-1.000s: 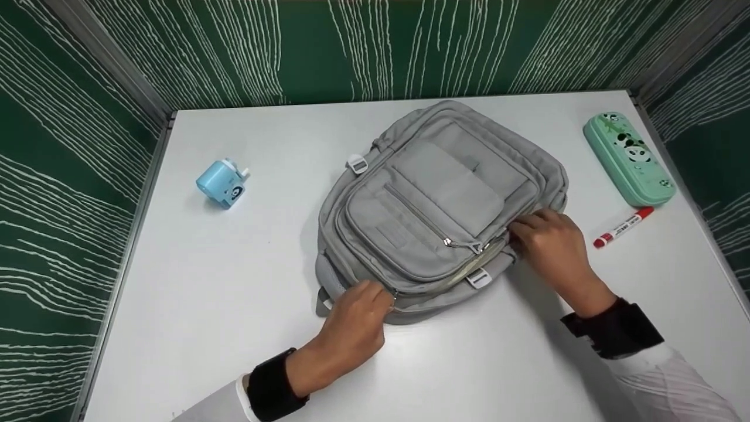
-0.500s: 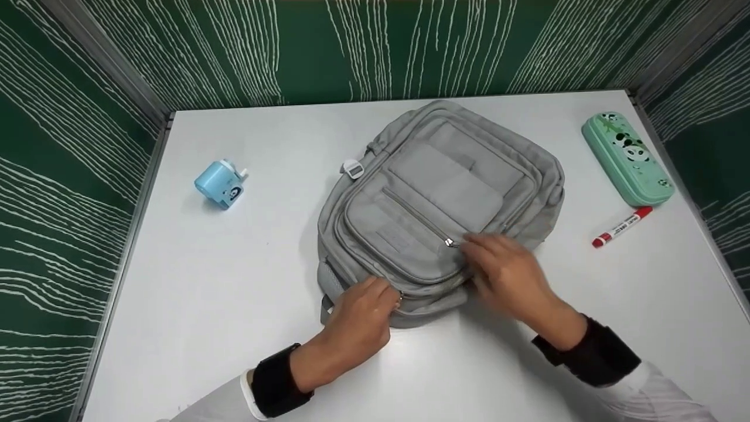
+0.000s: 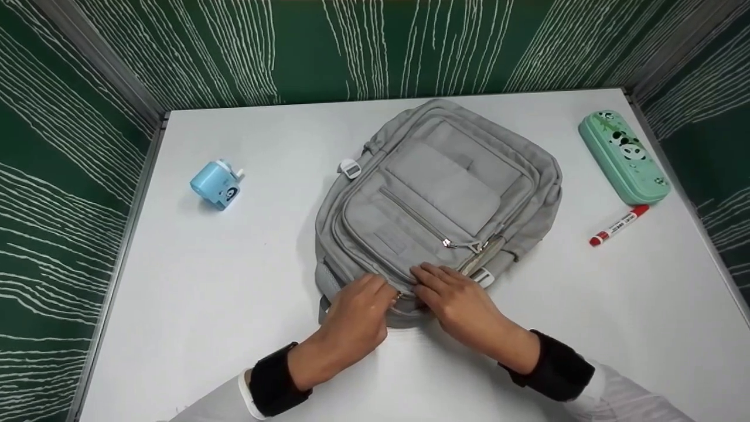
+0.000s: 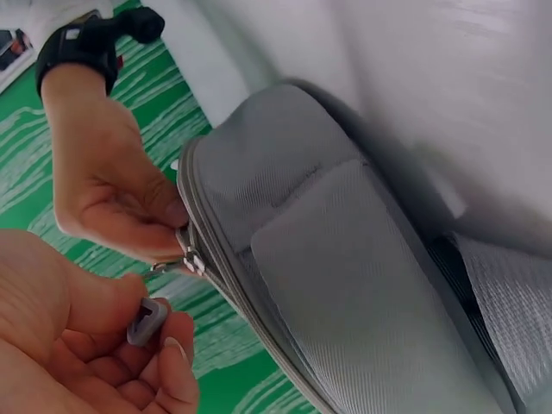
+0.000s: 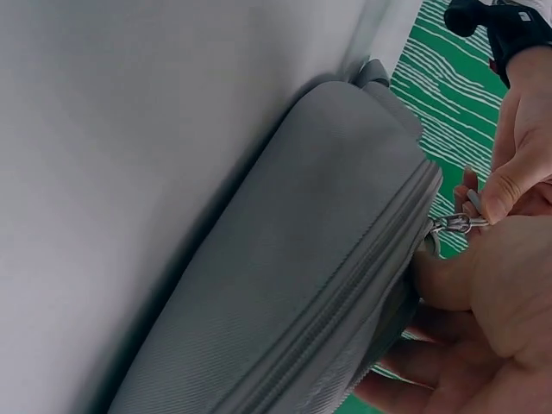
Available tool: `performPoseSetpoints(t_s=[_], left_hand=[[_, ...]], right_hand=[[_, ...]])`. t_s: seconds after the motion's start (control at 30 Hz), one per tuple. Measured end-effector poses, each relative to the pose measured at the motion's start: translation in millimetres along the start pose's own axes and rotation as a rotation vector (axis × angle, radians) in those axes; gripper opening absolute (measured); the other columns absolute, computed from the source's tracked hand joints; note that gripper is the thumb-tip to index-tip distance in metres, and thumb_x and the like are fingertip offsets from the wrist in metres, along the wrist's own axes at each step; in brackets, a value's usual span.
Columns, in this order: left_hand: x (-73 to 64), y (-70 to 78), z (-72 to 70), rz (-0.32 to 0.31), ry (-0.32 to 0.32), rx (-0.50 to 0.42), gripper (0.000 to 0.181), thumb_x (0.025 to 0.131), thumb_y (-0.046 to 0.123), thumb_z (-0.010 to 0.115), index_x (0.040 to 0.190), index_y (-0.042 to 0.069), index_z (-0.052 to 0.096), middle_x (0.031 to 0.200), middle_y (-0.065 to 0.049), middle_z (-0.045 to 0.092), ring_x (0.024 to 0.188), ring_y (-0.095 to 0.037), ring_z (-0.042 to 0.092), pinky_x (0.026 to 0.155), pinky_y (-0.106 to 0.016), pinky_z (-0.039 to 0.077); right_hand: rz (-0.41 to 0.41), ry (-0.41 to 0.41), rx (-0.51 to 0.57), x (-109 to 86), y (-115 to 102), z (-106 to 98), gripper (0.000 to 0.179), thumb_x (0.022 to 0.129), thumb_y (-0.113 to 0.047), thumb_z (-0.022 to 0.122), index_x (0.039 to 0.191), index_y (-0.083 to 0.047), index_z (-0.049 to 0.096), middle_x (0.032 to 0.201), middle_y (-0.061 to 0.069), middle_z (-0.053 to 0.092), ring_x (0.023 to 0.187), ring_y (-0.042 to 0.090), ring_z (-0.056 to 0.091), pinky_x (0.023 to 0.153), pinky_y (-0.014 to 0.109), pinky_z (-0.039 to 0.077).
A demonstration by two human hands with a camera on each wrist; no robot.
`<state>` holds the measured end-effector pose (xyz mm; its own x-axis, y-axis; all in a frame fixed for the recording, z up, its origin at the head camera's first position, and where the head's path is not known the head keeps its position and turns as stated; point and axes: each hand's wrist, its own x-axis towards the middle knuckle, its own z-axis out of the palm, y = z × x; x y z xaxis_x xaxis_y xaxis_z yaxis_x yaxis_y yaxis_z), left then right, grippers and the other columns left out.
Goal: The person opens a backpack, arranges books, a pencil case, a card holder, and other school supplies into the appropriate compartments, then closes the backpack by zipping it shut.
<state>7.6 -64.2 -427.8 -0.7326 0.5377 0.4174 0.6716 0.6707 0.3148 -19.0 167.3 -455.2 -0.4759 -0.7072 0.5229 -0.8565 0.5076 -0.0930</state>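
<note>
Backpack of soft grey cloth: we see it in the middle of the smooth white table, lying down and turned a bit sideways, with its front pocket facing up.
Left hand: it is at the near edge of the backpack. In the left wrist view we see its thumb and finger pinching a small grey pull tab.
Zipper: the tab is joined to a shiny silver slider on the backpack's edge.
Right hand: just beside the left hand, it pinches the backpack's edge near the slider, thumb on one side and fingers on the other.
Gap: to the right of that hand, we see a pale slit along the backpack's edge.
Left of table: a light blue pencil sharpener with a little white handle.
Right of table: a mint green pencil case with pandas on it, and a red and white marker by its near end.
Wrists: we see black bands on both.
</note>
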Motion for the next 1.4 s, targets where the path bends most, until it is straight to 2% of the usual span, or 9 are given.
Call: performPoseSetpoints(t_s=[0.23,0.3,0.43,0.67,0.77,0.83,1.0,1.17,1.4], left_hand=[[-10.2,-23.6,1.0,-0.093,0.035,0.016,0.022,0.081,-0.017,0.069,0.085,0.004,0.065,0.079,-0.004,0.056,0.073,-0.019,0.055,0.061,-0.030,0.048],[-13.2,-31.3,0.1,-0.122,0.047,0.023,0.020,0.082,-0.016,0.070,0.084,0.003,0.065,0.078,-0.004,0.056,0.072,-0.019,0.055,0.060,-0.031,0.047],[-14.3,-47.6,-4.1,-0.178,0.086,0.056,0.016,0.083,-0.012,0.073,0.081,0.002,0.066,0.076,-0.005,0.057,0.070,-0.022,0.057,0.059,-0.034,0.047],[-10.3,-75.9,-18.1,-0.292,0.133,0.111,0.013,0.084,-0.007,0.076,0.080,0.000,0.067,0.075,-0.009,0.061,0.068,-0.028,0.057,0.057,-0.038,0.045],[-8.1,-85.6,-23.7,-0.345,0.134,0.124,0.011,0.085,-0.005,0.078,0.081,-0.001,0.068,0.074,-0.010,0.062,0.069,-0.030,0.058,0.058,-0.041,0.046],[-7.3,-89.8,-26.6,-0.367,0.129,0.125,0.011,0.086,-0.004,0.078,0.081,-0.001,0.069,0.074,-0.010,0.062,0.068,-0.030,0.058,0.059,-0.041,0.046],[-6.8,-93.5,-30.9,-0.380,0.126,0.138,0.011,0.086,-0.003,0.078,0.080,-0.001,0.069,0.073,-0.010,0.061,0.066,-0.031,0.058,0.058,-0.042,0.046],[-9.8,-89.8,-32.3,-0.396,0.112,0.147,0.012,0.086,-0.004,0.078,0.080,-0.001,0.069,0.072,-0.010,0.062,0.067,-0.030,0.059,0.058,-0.042,0.046],[-23.3,-72.2,-33.3,-0.392,0.073,0.113,0.014,0.086,-0.004,0.079,0.079,0.001,0.068,0.070,-0.007,0.059,0.065,-0.026,0.056,0.057,-0.037,0.042]], right_hand=[[-0.024,0.019,-0.006,-4.2,1.1,-0.6,0.031,0.107,-0.004,0.045,0.100,0.003,0.074,0.119,0.024,0.073,0.106,0.037,0.074,0.085,0.049,0.061],[-0.030,0.014,-0.011,-6.1,1.4,-1.5,0.029,0.105,-0.002,0.046,0.101,0.003,0.074,0.120,0.023,0.073,0.106,0.037,0.074,0.085,0.049,0.061],[-0.032,0.010,-0.015,-11.9,2.5,-4.3,0.023,0.094,0.002,0.053,0.102,0.002,0.075,0.121,0.022,0.073,0.107,0.037,0.074,0.086,0.049,0.061],[-0.039,0.016,-0.014,-24.1,4.6,-9.4,0.025,0.086,0.008,0.055,0.099,0.001,0.075,0.121,0.020,0.074,0.105,0.037,0.074,0.083,0.049,0.061],[-0.033,0.017,-0.016,-28.8,5.2,-11.1,0.026,0.087,0.007,0.054,0.098,0.000,0.076,0.122,0.019,0.074,0.105,0.037,0.074,0.082,0.049,0.062],[-0.032,0.018,-0.023,-31.9,5.8,-11.9,0.027,0.092,0.006,0.050,0.098,0.000,0.076,0.122,0.019,0.074,0.105,0.037,0.074,0.082,0.050,0.062],[-0.039,0.016,-0.054,-37.7,8.7,-15.3,0.039,0.104,0.001,0.038,0.096,-0.001,0.076,0.121,0.016,0.075,0.104,0.037,0.075,0.082,0.050,0.061],[-0.051,0.005,-0.072,-43.2,15.5,-20.4,0.046,0.106,0.001,0.032,0.097,-0.002,0.076,0.120,0.015,0.075,0.104,0.037,0.075,0.081,0.049,0.062],[-0.045,0.010,-0.105,-51.1,28.2,-26.9,0.043,0.105,0.001,0.033,0.097,0.000,0.076,0.118,0.016,0.076,0.104,0.039,0.074,0.082,0.050,0.061]])
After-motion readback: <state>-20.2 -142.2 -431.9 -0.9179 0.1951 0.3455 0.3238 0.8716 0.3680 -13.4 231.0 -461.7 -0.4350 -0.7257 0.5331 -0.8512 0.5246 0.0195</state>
